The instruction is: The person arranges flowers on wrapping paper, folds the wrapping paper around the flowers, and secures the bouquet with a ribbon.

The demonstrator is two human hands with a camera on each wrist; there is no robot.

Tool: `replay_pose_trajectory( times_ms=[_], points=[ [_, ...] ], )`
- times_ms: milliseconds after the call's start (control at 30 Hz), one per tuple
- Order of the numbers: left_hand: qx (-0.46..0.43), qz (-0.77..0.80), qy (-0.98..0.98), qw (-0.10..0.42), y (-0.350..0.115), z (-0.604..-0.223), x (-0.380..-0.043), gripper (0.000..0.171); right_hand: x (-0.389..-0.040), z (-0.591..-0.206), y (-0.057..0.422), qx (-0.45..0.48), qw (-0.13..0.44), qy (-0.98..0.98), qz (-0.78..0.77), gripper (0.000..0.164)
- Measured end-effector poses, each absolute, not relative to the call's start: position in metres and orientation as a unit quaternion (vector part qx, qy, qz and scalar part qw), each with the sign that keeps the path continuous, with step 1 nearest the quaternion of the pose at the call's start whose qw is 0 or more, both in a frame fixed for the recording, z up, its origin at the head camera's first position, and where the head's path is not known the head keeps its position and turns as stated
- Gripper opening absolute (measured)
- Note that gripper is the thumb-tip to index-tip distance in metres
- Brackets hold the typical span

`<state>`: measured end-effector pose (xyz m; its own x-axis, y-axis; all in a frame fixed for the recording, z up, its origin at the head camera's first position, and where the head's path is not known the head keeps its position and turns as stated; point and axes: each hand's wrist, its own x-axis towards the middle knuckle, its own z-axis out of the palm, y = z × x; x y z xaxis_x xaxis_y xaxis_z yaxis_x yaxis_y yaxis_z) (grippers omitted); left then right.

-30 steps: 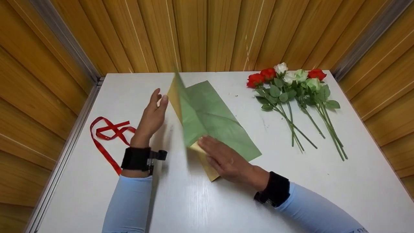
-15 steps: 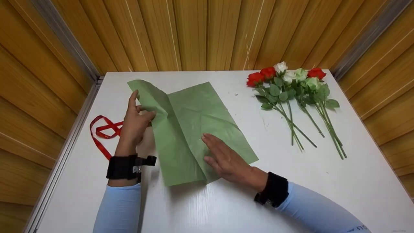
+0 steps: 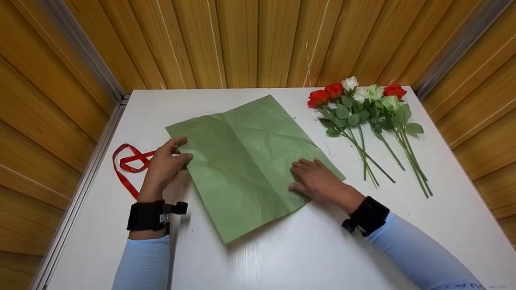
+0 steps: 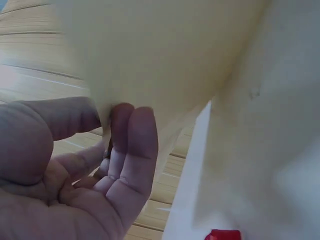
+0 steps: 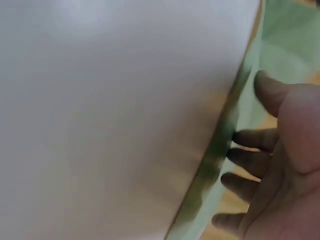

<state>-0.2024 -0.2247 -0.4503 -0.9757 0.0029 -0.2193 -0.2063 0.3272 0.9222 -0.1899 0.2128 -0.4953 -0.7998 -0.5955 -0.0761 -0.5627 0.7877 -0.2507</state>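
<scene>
Between one ribbon (image 3: 127, 185) and seven roses (image 3: 360, 96), one green sheet (image 3: 238, 169) is being held on the table (image 3: 262, 266), creased far-left to near-right, long axis unclear; its left edge is being pinched by the left hand (image 3: 163, 166), its right half touched by the outstretched right hand (image 3: 318, 181).

Ribbon (image 3: 140, 156) partly hidden, paper's underside (image 4: 165, 55) seemingly blurred

The paper (image 3: 242, 169) is plain muted green above and pale cream on its underside (image 4: 165, 60), with a bright red ribbon (image 3: 127, 184) to its left. Far right, the roses (image 3: 360, 95) are red, white and pale green with green leaves (image 3: 342, 113). The table (image 3: 262, 266) is white, the walls (image 3: 242, 44) yellow-brown and wood-grained, the sleeves (image 3: 141, 262) light blue
</scene>
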Motion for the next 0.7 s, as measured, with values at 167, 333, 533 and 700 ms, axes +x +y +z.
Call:
replay_pose_trajectory(
  times_ms=[167, 333, 533, 700],
  points=[
    [-0.056, 0.447, 0.880, 0.150, -0.215, -0.458, -0.193, 0.086, -0.209, -0.496, 0.238, -0.259, 0.023, 0.960, -0.100, 0.056],
    [-0.045, 0.299, 0.951, 0.067, -0.191, -0.461, -0.190, 0.095, -0.201, -0.499, 0.240, -0.228, -0.020, 0.969, -0.092, 0.059],
    [0.077, 0.234, 0.966, 0.080, -0.154, -0.476, -0.198, 0.094, -0.197, -0.502, 0.232, -0.222, 0.002, 0.971, -0.091, 0.073],
    [0.112, 0.212, 0.959, 0.153, -0.136, -0.487, -0.205, 0.100, -0.204, -0.501, 0.238, -0.210, 0.033, 0.972, -0.096, 0.078]
  ],
)
